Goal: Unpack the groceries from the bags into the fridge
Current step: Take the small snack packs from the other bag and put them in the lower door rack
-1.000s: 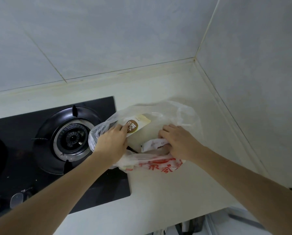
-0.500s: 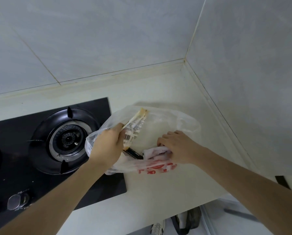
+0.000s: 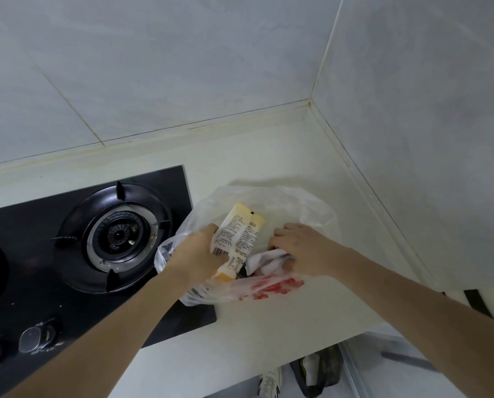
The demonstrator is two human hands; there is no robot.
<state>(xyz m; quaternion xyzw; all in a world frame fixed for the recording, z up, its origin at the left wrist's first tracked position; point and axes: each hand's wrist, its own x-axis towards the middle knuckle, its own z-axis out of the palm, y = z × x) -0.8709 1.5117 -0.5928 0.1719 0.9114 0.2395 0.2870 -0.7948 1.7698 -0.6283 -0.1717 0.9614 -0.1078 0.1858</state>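
Pale grey wall tiles (image 3: 154, 67) meet in a corner above a cream tabletop (image 3: 268, 317). At the far left, a black gas hob (image 3: 39, 268) is set into it, with a round burner (image 3: 119, 234) under a black pan support and two knobs (image 3: 34, 338) near the front edge. Just right of the hob, partly lying over its corner, sits a thin translucent plastic bag (image 3: 306, 208) with red print on its near side. The left hand (image 3: 199, 257) reaches into the bag's mouth; its grip is curled round two long cream-yellow packets (image 3: 237, 239) with printed labels and a barcode, which stand tilted, their upper ends above the bag's rim. Right of the packets, inside the bag, lies a crumpled white wrapper (image 3: 265, 261), with something dark just beside it that is too hidden to make out. The right hand (image 3: 300, 251) rests on that wrapper with fingers bent over it; whether it actually pinches the wrapper cannot be told. Below the tabletop's front edge, on the floor, a dark bag (image 3: 320, 374) and a light shoe (image 3: 270, 382) show.
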